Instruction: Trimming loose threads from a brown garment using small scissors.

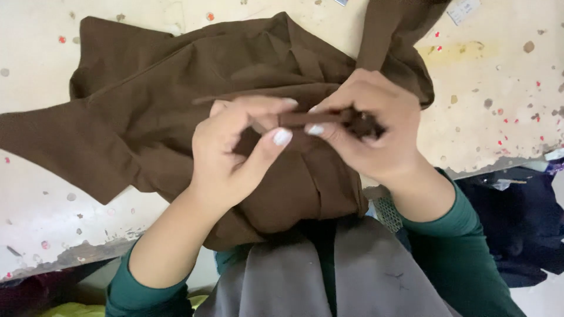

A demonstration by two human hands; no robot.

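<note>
Over the middle of the bench [505, 76], your two hands meet above a heap of brown cloth [153, 105] that spreads to the left and spills off the near edge toward your lap. Your left hand [226, 155] pinches one end of a narrow brown strip [314, 118] between thumb and forefinger, and your right hand [373, 126] is clenched around the other end, with a dark bunched bit of the same fabric showing inside its curled fingers. So both hands are closed on the strip, which runs nearly level between them, pulled fairly straight.

Judging by the soft folds and the way the cloth sags over the bench edge, you are dealing with something light, limp and not at all fragile. It looks matte rather than slick, so a fingertip pinch should hold it without much force. The strip is thin and will likely twist or roll if you let the tension go, so hold it close to the ends, as you do now, and keep the hands near each other. The heap itself has no stiff part to grasp; an edge or a seam is the better place to take hold, since a handful from the middle would only drag the folds along.

A grey garment [352, 276] lies over your lap, and dark blue cloth [523, 229] sits off the bench at right.
</note>
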